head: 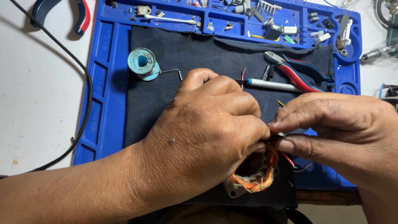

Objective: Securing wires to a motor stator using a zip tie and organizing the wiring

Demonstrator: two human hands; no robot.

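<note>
Hands meeting knuckles-up over motor stator (255, 174), left hand (207, 124) and right hand (331, 124) pinching its wires (286, 157)

1. The left hand (207, 124) covers most of the wound motor stator (255, 174); only its copper coils below the grip show.
2. Whatever small part both grips pinch is hidden between the left fingertips and the right hand (331, 128).
3. Beyond the grip, the soldering iron (271, 85) is partly hidden behind the knuckles.
4. The small parts (248, 12) in the blue mat (99, 103) trays are too small to tell.
5. The pliers (62, 14), far up-left, are cut by the top edge.
</note>
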